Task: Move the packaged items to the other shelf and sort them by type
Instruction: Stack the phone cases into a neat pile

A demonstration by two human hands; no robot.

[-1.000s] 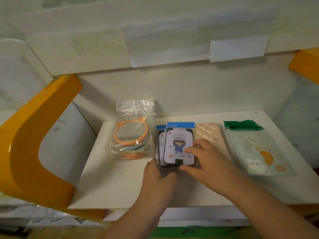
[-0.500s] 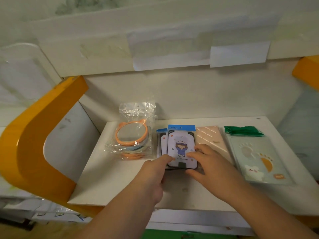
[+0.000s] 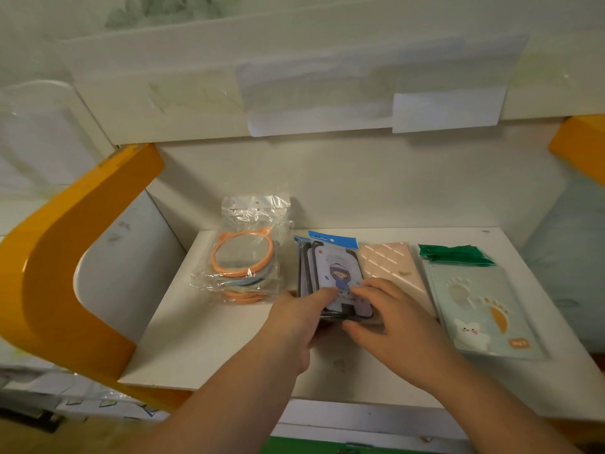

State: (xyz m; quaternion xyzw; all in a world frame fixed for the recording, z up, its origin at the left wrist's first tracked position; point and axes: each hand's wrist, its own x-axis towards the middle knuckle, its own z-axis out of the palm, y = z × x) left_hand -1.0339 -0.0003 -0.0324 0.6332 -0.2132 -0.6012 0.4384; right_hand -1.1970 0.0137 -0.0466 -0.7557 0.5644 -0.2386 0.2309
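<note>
Left hand [image 3: 296, 317] now atop card packs [image 3: 337, 276]

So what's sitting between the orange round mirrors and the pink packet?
The stack of cartoon card packs with blue tops, seen in the head view. Both hands, left hand and right hand, are on it.
</note>
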